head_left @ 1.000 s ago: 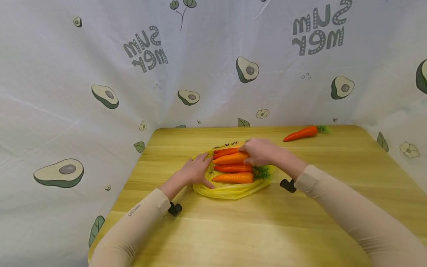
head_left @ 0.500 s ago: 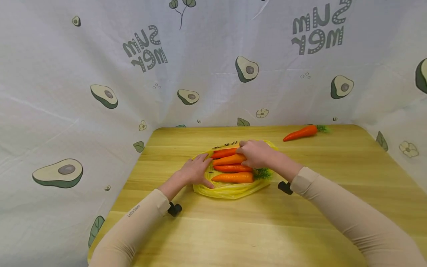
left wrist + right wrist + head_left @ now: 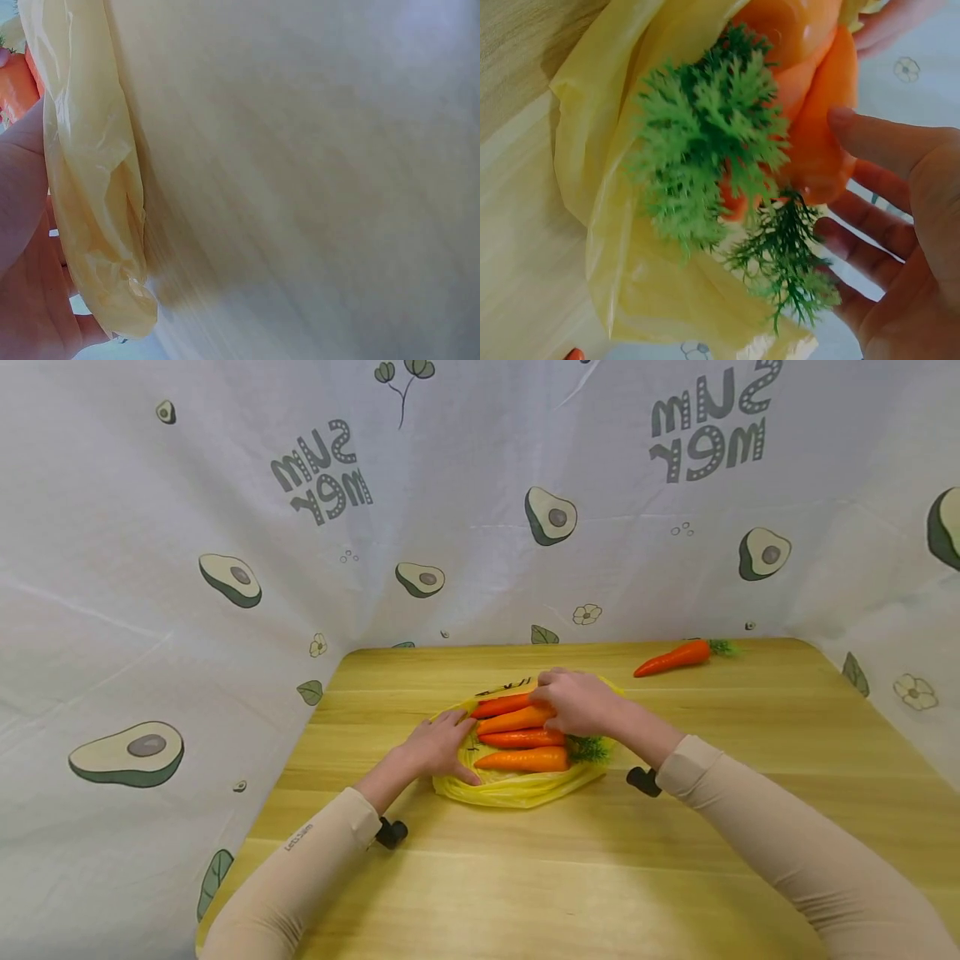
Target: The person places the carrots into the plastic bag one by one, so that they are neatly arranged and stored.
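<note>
A yellow plastic bag (image 3: 517,793) lies on the table with its mouth spread. Several carrots lie side by side in it, orange and red, such as the front orange carrot (image 3: 522,760), green tops to the right. My left hand (image 3: 438,745) rests at the bag's left side, thumb and fingers spread; the left wrist view has the yellow bag (image 3: 97,172) beside the palm. My right hand (image 3: 577,702) holds a carrot at the back of the row by its thick end. In the right wrist view the thumb presses this carrot (image 3: 821,146), with fingers partly hidden behind it.
One red carrot (image 3: 678,658) with a green top lies apart near the back right edge of the wooden table (image 3: 480,885). A white cloth (image 3: 480,468) with avocado prints hangs behind and at the sides.
My right hand has shifted slightly left, and the back red carrot has slid a little left with it. The left hand stays at the bag's side.
</note>
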`<action>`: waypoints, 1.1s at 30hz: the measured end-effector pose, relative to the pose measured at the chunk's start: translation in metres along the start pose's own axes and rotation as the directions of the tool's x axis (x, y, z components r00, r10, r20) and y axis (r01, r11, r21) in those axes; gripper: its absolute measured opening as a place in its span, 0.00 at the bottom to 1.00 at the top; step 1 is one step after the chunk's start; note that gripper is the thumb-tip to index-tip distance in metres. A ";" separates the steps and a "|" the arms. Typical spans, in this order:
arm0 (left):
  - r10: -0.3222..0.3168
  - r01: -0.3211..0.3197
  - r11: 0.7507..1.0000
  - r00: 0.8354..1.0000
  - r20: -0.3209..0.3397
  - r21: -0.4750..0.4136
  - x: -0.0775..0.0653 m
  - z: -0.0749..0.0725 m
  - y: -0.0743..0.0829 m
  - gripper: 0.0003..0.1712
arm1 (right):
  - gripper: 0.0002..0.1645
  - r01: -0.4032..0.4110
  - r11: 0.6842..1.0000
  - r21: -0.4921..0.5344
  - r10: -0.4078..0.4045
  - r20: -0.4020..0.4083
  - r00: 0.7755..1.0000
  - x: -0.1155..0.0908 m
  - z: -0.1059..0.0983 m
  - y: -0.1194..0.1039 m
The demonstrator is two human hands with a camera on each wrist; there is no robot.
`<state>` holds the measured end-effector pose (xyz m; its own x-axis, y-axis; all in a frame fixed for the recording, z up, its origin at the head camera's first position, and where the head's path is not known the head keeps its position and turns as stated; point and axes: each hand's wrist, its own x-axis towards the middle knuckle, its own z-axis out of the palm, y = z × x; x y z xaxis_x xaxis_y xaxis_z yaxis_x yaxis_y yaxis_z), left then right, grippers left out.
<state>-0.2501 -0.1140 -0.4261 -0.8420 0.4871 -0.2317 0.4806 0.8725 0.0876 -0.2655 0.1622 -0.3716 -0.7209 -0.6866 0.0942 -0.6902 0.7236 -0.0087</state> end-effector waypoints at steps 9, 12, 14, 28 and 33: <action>0.003 -0.003 1.000 1.000 0.002 0.009 0.002 0.001 0.000 0.65 | 0.23 -0.047 0.996 0.077 0.055 -0.094 0.994 -0.012 -0.022 0.017; 0.003 -0.003 1.000 1.000 0.005 0.008 0.002 0.000 0.000 0.65 | 0.24 -0.114 0.990 0.083 0.122 -0.102 0.987 -0.018 -0.031 0.027; 0.004 -0.004 1.000 1.000 0.006 0.005 0.001 0.000 0.001 0.65 | 0.25 -0.155 0.985 0.081 0.162 -0.101 0.982 -0.023 -0.036 0.036; 0.007 -0.007 1.000 1.000 0.004 0.011 0.002 0.002 -0.002 0.64 | 0.32 -0.367 0.911 0.187 0.379 -0.033 0.925 -0.055 -0.033 0.123; 0.003 -0.003 1.000 1.000 0.011 0.013 0.003 0.002 -0.003 0.64 | 0.35 -0.410 0.893 0.186 0.416 0.009 0.909 -0.064 -0.025 0.146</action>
<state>-0.2530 -0.1152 -0.4289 -0.8378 0.4892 -0.2423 0.4864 0.8705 0.0756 -0.3187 0.3140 -0.3539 -0.9432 -0.3242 0.0730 -0.3322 0.9143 -0.2318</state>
